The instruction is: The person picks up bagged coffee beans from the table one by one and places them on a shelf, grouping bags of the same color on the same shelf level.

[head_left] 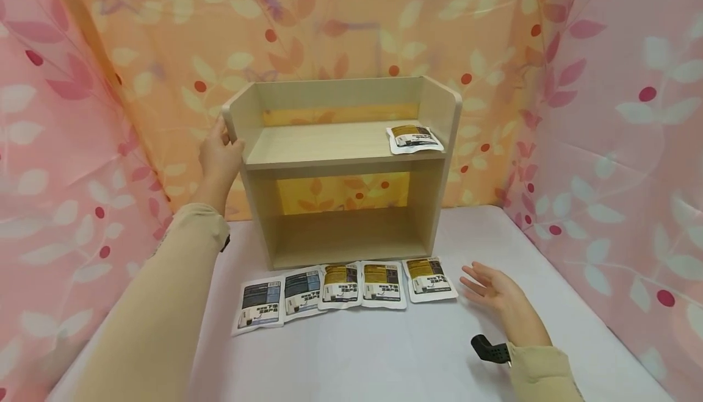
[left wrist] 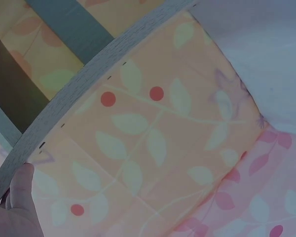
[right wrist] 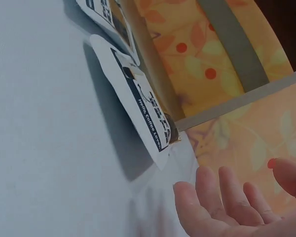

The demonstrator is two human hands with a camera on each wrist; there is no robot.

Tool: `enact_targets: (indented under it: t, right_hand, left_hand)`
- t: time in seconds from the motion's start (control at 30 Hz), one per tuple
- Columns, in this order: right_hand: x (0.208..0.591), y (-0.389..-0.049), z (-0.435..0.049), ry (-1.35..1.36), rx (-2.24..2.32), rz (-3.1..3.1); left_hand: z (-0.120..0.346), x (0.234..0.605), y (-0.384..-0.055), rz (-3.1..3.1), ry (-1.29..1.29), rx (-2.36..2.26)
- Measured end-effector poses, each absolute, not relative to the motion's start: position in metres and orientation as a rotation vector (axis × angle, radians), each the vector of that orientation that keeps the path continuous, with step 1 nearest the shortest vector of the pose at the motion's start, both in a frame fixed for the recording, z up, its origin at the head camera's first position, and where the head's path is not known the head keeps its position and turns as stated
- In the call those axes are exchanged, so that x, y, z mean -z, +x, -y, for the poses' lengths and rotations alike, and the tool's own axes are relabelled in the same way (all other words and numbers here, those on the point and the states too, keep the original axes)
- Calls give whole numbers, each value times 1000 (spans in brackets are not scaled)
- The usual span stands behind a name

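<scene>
My left hand (head_left: 219,153) grips the front edge of the left side panel of a pale wooden two-tier shelf (head_left: 343,161). In the left wrist view its thumb (left wrist: 22,185) lies against that panel's edge. Palm up with fingers loosely spread, my right hand (head_left: 497,295) hovers over the table just right of a white packet with a gold-brown label (head_left: 430,280), holding nothing. In the right wrist view that packet (right wrist: 133,96) lies apart from the fingertips. Another gold-brown packet (head_left: 413,138) rests on the upper tier at its right end.
Several more packets lie in a row before the shelf, including a gold-brown one (head_left: 383,284) and a blue-grey one (head_left: 259,304) at the left end. A white cloth covers the table (head_left: 351,359). Floral curtains (head_left: 631,146) enclose the back and sides.
</scene>
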State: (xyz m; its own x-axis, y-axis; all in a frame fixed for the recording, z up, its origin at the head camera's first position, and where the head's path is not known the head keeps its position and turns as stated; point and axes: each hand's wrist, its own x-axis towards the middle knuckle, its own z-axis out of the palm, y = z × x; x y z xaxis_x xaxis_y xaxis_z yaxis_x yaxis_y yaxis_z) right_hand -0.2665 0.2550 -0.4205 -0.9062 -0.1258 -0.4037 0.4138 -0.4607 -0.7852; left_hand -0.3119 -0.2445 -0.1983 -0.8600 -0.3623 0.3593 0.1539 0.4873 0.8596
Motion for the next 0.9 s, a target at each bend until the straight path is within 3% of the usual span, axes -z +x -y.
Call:
enact_targets:
  t: [0.33, 0.63, 0.9]
  right_hand:
    - [435, -260, -275, 383, 2286, -1537]
    - [441, -265, -269, 417, 2231, -1542]
    - [442, -261, -256, 292, 2085, -1749]
  left_hand:
    - [233, 195, -315, 2246, 151, 1303]
    - [240, 196, -313, 2236, 178, 1306]
    - [244, 198, -308, 2238, 195, 1302]
